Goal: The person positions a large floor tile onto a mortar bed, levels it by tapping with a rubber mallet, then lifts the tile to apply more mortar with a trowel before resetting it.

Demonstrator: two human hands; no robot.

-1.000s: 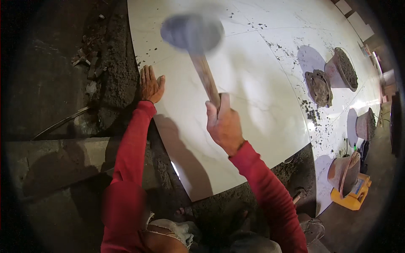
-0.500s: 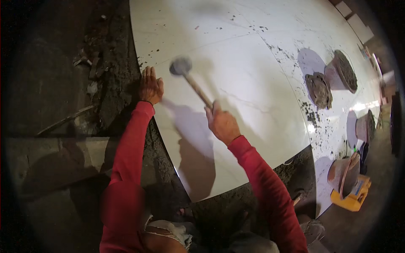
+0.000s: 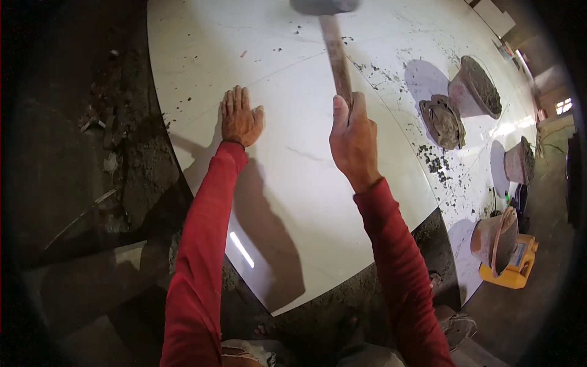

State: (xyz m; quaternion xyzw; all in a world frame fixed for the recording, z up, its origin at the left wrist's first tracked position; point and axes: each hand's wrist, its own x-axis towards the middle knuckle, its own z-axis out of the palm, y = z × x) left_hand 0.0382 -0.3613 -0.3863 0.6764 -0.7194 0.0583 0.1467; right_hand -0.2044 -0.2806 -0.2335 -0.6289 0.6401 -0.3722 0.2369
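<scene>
right hand (image 3: 356,140) clamped on the wooden handle of a mallet (image 3: 335,55), held above a white tile (image 3: 324,196); dark mallet head partly cut off by the upper edge of view. left hand (image 3: 242,119) laid flat on the tile, fingers extended. bucket (image 3: 463,96) of grey mix stands beyond, to the right.

No words or numbers can be read from where I stand. The one label I can make out is a small, pale bluish patch (image 3: 519,252) on the side of a yellow plastic jerrycan (image 3: 509,280), over to the right. A dirty bucket (image 3: 483,241) partly covers the can, and any print on the label is too small to read.
</scene>
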